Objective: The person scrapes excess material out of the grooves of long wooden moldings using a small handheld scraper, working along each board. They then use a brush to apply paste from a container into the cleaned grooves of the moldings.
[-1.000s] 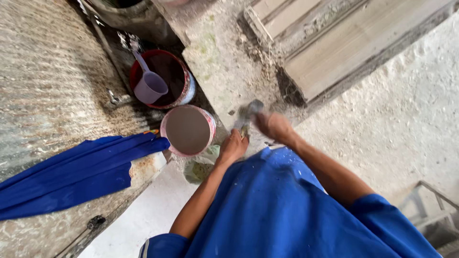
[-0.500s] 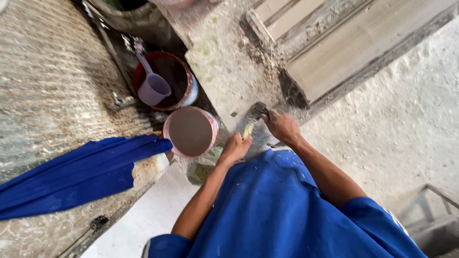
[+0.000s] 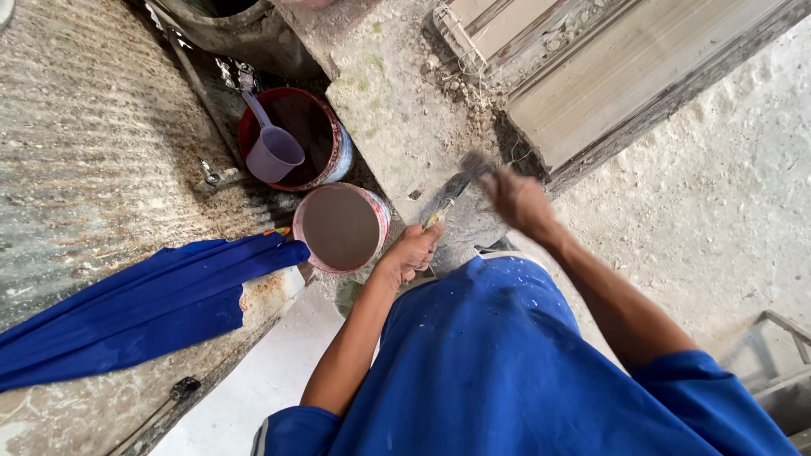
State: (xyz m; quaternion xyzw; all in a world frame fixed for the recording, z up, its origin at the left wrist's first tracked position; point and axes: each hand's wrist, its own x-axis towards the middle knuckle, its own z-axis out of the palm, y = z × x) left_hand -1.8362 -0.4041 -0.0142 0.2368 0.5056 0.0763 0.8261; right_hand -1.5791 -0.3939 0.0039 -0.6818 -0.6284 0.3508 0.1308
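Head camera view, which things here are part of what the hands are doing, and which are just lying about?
In use:
left hand gripping a chisel
right hand, blurred, holding a tool I can't make out
concrete ledge under the chisel tip

Lying about:
pink bucket of grey-brown liquid
red bucket with a purple scoop
blue cloth
wooden boards

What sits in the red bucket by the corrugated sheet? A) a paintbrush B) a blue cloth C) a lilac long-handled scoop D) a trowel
C: a lilac scoop rests in the red bucket, its handle leaning up over the far rim; the blue cloth lies apart on the corrugated sheet.
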